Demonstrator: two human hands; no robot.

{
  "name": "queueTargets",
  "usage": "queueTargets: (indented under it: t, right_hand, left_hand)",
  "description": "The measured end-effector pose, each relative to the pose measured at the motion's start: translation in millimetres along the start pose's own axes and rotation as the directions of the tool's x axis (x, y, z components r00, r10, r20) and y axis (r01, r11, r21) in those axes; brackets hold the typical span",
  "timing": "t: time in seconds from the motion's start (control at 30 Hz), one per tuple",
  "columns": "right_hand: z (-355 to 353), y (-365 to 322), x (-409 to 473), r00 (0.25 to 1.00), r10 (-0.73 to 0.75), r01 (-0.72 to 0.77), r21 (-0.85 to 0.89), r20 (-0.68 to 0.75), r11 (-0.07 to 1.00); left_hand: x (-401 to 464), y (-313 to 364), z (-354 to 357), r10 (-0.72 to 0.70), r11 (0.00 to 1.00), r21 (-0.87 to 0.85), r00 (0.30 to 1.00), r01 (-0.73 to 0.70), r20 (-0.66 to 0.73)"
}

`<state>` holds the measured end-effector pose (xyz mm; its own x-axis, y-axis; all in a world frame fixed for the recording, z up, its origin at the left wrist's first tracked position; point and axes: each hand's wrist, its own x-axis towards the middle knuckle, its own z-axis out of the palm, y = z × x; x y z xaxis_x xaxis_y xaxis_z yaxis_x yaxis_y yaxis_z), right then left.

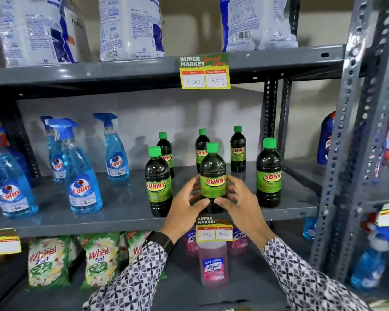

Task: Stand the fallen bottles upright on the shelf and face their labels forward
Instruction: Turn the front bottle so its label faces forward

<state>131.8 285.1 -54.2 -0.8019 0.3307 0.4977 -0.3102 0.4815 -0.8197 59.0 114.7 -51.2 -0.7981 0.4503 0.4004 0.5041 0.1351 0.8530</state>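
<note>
Several dark bottles with green caps and green SUNNY labels stand upright on the grey middle shelf [126, 212]. The front middle bottle [212, 173] is upright with its label facing me. My left hand [185, 207] wraps its lower left side and my right hand [238, 205] its lower right side, thumbs touching its base. Another bottle [158, 182] stands to the left and one [268, 173] to the right, labels forward. Behind them stand three more bottles [237, 150], the left one partly hidden.
Blue Colin spray bottles [81, 176] stand on the left of the same shelf. White and blue pouches [130, 28] sit on the shelf above. Below are Wheel packets [47, 261] and a pink Lizol bottle [212, 263]. A price tag [213, 230] hangs on the shelf edge. Grey slotted uprights [350, 153] rise at the right.
</note>
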Motion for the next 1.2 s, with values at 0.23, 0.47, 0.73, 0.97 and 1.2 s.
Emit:
queueTargets:
  t: [0.23, 0.47, 0.73, 0.97, 1.2]
  right_hand:
    - [-32, 6, -28, 0.929, -0.149, 0.135, -0.066, -0.34, 0.989]
    - [-104, 39, -17, 0.908, -0.045, 0.018, -0.07, -0.416, 0.997]
    - [-130, 56, 15, 0.995, 0.032, -0.036, -0.04, -0.094, 0.999]
    - [-130, 56, 12, 0.994, 0.024, -0.026, -0.015, -0.11, 1.0]
    - [-128, 55, 8, 0.994, 0.01, -0.013, -0.03, -0.111, 0.999]
  left_hand:
    - [-40, 36, 24, 0.24, 0.97, 0.135, 0.878, -0.202, -0.415]
    - [-8, 67, 106, 0.17, 0.971, 0.157, 0.983, -0.178, 0.063]
    - [41, 60, 131, -0.019, 0.997, -0.065, 0.983, 0.032, 0.185]
    - [35, 53, 132, -0.015, 0.995, -0.093, 0.992, 0.027, 0.128]
    - [32, 51, 136, -0.033, 0.995, -0.085, 0.992, 0.043, 0.121]
